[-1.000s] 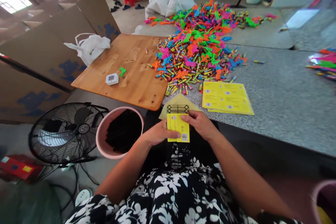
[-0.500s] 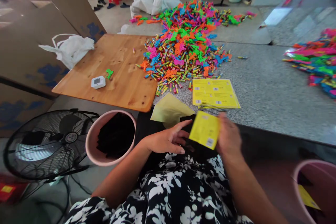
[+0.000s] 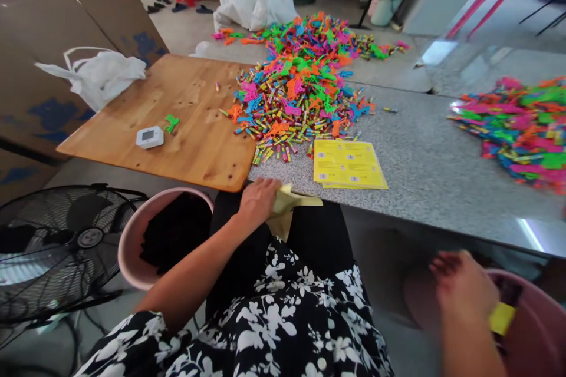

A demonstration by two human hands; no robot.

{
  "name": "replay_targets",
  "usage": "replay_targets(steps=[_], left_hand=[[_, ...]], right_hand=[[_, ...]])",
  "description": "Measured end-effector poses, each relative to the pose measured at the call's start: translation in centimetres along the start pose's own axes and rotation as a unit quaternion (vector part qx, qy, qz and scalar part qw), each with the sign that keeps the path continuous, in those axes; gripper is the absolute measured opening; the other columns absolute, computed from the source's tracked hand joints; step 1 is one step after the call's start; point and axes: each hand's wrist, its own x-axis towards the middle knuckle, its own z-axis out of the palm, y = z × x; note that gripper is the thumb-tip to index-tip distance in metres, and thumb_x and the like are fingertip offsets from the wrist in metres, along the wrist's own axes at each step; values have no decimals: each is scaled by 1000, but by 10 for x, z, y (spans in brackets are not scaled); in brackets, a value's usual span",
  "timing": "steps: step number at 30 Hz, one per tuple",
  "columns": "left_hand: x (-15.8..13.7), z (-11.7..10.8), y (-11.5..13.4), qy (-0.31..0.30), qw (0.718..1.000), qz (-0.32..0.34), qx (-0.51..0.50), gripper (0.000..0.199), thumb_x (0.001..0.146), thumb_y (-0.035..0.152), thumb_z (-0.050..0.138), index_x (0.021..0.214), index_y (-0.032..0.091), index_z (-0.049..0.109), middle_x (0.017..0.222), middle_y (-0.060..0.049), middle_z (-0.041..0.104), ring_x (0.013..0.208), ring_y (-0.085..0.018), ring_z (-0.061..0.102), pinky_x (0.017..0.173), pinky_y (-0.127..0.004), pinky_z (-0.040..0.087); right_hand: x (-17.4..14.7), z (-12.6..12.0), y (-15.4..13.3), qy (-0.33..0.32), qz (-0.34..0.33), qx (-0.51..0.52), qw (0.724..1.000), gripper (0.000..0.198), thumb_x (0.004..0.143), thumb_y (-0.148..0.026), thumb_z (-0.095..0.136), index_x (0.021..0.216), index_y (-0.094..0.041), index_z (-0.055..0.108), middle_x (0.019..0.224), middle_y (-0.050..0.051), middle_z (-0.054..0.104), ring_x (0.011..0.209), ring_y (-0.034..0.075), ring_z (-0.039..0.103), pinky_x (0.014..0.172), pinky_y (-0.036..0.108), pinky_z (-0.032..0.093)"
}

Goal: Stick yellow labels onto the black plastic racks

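My left hand [image 3: 260,200] is closed on a pale yellow sheet of paper [image 3: 283,212], which is bent and hangs over my lap at the table's edge. Far to the right, my right hand [image 3: 466,285] is just left of and partly over the rim of a pink bucket [image 3: 539,330]. Its fingers are blurred but look apart, and nothing shows in them. A small yellow card [image 3: 502,317] lies inside that bucket, beside the hand. Printed yellow sheets [image 3: 349,163] lie near the front edge of the stone table.
A heap of coloured plastic toy guns and small tubes [image 3: 300,94] covers the table's middle; another pile [image 3: 526,123] lies right. A wooden board [image 3: 194,123] holds a white timer [image 3: 149,137] and a green toy [image 3: 171,123]. Left stand a pink bucket [image 3: 128,253] and a fan [image 3: 53,241].
My right hand has moved from my lap to the right-hand bucket, and the yellow card is no longer in it. My left hand has moved up and taken hold of the pale sheet.
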Motion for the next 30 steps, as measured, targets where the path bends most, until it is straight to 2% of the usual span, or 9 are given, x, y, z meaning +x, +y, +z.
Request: replay_targets(steps=[3,5,8,12,16,19,23,26,30], left_hand=[[-4,20,17,-143,988,8,52,33,98,15,43,110,17,74,109,-19,74,107,-33,67,88,-42,49],[-6,33,22,-186,981,-6,63,27,92,10,51,101,13,76,98,-22,75,97,-34,70,82,-40,50],[-3,39,25,-189,980,-12,61,27,86,9,59,108,10,75,104,-26,75,103,-37,70,83,-41,50],[-2,27,25,-158,987,4,36,41,85,19,68,125,9,69,121,-27,71,115,-41,65,91,-46,50],[-5,15,25,-82,983,-47,-160,31,94,34,64,120,19,71,113,-15,76,105,-29,71,92,-38,53],[-1,13,29,-30,880,-133,-455,27,92,37,68,113,19,71,108,-10,77,94,-23,73,82,-32,57],[15,11,42,-59,766,-205,-606,40,91,38,71,124,16,66,111,-13,76,91,-21,74,72,-29,57],[27,10,53,-81,760,-207,-610,45,91,41,71,127,16,64,110,-15,76,86,-20,75,72,-29,56],[38,8,61,-98,770,-185,-602,49,91,42,70,131,14,62,110,-16,76,86,-21,75,71,-29,57]], right_hand=[[7,52,-6,-23,-13,-54,998,42,85,-64,67,88,-22,71,83,10,71,70,26,66,70,47,57],[11,98,-22,-96,-134,-148,975,43,90,-59,61,102,-19,72,102,14,74,93,30,69,89,52,56],[18,163,-48,-152,-304,-175,924,61,92,-57,57,126,-7,65,131,26,64,128,37,57,110,54,46],[24,210,-56,-213,-393,-252,859,56,99,-47,56,139,-8,57,143,24,59,135,36,51,115,54,39],[25,213,-47,-226,-417,-272,837,36,105,-32,44,128,-15,66,135,15,67,128,30,57,115,48,37],[20,206,-45,-225,-425,-269,834,40,104,-41,51,129,-14,67,136,16,68,129,31,57,116,49,36],[5,198,-44,-257,-470,-257,804,37,104,-41,52,127,-18,69,134,14,69,129,29,58,118,49,34],[-3,194,-42,-250,-486,-235,804,34,107,-32,46,128,-17,68,127,13,72,122,25,62,115,45,38],[-5,195,-41,-210,-463,-267,819,59,99,-53,60,141,-12,59,141,21,61,130,35,54,110,50,41]])
